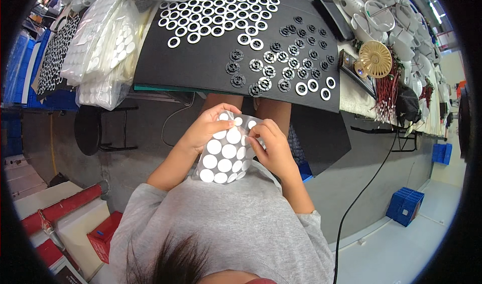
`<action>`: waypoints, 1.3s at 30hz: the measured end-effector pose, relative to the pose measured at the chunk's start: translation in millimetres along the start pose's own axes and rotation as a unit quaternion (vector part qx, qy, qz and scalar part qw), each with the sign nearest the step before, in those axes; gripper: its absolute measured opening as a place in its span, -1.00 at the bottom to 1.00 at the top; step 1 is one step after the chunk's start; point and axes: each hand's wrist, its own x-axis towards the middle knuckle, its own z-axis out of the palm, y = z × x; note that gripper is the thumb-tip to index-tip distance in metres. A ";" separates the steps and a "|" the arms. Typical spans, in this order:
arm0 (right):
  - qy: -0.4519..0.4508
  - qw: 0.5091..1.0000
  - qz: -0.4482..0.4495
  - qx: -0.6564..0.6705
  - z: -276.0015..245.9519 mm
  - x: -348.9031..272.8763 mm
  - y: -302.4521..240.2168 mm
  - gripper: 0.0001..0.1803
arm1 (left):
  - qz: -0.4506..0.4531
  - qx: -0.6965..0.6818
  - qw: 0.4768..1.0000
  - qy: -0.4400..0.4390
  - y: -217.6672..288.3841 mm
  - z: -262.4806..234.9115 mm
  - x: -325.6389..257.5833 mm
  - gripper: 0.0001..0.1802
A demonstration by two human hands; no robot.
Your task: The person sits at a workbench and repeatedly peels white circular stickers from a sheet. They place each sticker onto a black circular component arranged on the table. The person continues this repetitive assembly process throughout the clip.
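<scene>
Clear sheet of round white stickers [226,151], curled, held above the lap

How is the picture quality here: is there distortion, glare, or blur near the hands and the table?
In the head view, the fisheye lens bends the black mat's edges and leaves dark corners; the light is even, with soft shadows under the table; the sheet of white round stickers between the left hand and right hand is sharp, its clear backing slightly shiny; things near the rim look squeezed and softer.
</scene>
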 end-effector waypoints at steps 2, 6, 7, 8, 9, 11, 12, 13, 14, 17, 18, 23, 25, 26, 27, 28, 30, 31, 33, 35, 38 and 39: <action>-0.009 1.000 -0.009 0.009 -2.7 -0.2 0.6 -0.86 | -0.003 -0.008 1.000 0.008 -1.4 -5.0 1.6 -0.69; -0.015 0.998 -0.011 0.063 -17.1 -0.1 6.0 -0.85 | -0.001 -0.048 0.998 0.033 -0.7 -19.9 1.2 -0.68; -0.010 0.997 -0.014 0.078 -21.4 1.7 7.2 -0.86 | -0.003 -0.045 0.998 0.043 -0.4 -22.4 0.7 -0.68; -0.004 0.995 0.030 0.095 -27.5 4.8 3.6 -0.89 | -0.003 -0.042 0.998 0.054 0.4 -26.2 0.8 -0.67; 0.022 0.992 0.041 0.118 -33.7 9.1 1.1 -0.91 | -0.003 -0.039 0.997 0.064 0.4 -30.6 0.3 -0.67; 0.079 0.995 0.024 0.056 -45.8 15.9 4.9 -0.91 | 0.021 -0.048 0.996 0.071 -2.1 -39.5 -1.4 -0.66; 0.103 0.994 0.033 0.022 -50.7 21.7 4.9 -0.91 | 0.029 -0.054 0.995 0.073 -1.7 -42.3 -2.4 -0.67; 0.126 0.991 0.041 -0.012 -55.1 28.6 6.4 -0.91 | 0.036 -0.059 0.995 0.075 -1.9 -44.2 -3.2 -0.67; 0.136 0.988 0.021 -0.067 -60.2 34.8 14.5 -0.90 | 0.040 -0.057 0.994 0.081 -2.9 -44.3 -2.3 -0.67; 0.167 0.980 0.081 -0.068 -58.8 51.3 29.6 -0.90 | 0.034 -0.067 0.994 0.076 -3.7 -43.5 -4.4 -0.66; 0.169 0.978 0.090 -0.082 -59.1 55.6 31.7 -0.90 | 0.037 -0.068 0.995 0.068 -4.0 -43.6 -4.3 -0.66; 0.172 0.973 0.079 -0.131 -55.1 66.6 41.6 -0.90 | 0.042 -0.083 0.994 0.049 -4.8 -39.5 -4.3 -0.65; 0.168 0.970 0.077 -0.161 -54.8 67.7 41.2 -0.90 | 0.037 -0.090 0.994 0.045 -5.1 -38.7 -3.6 -0.66; 0.164 0.968 0.074 -0.175 -54.4 68.5 41.1 -0.91 | 0.036 -0.094 0.994 0.044 -5.4 -38.7 -3.8 -0.66; 0.166 0.966 0.072 -0.185 -53.5 68.9 42.4 -0.91 | 0.034 -0.097 0.994 0.045 -5.3 -38.7 -4.1 -0.66; 0.168 0.964 0.069 -0.195 -52.4 69.0 44.7 -0.91 | 0.033 -0.100 0.993 0.047 -5.1 -38.7 -4.3 -0.67; 0.171 0.961 0.067 -0.207 -51.8 69.2 46.5 -0.91 | 0.031 -0.103 0.993 0.044 -5.1 -40.0 -4.1 -0.67; 0.172 0.960 0.067 -0.210 -51.9 69.2 46.8 -0.91 | 0.030 -0.102 0.993 0.040 -6.1 -42.0 -3.4 -0.66; 0.170 0.960 0.067 -0.214 -52.7 68.8 46.9 -0.92 | 0.027 -0.103 0.994 0.035 -6.7 -42.6 -2.9 -0.66; 0.163 0.961 0.067 -0.214 -53.5 68.1 46.0 -0.92 | 0.022 -0.103 0.994 0.032 -5.9 -41.2 -3.0 -0.65; 0.168 0.960 0.060 -0.216 -53.6 65.8 45.6 -0.94 | 0.022 -0.102 0.994 0.042 -4.6 -37.8 -3.2 -0.65; 0.170 0.960 0.061 -0.213 -53.9 64.6 45.9 -0.95 | 0.020 -0.101 0.994 0.042 -3.7 -36.8 -3.2 -0.65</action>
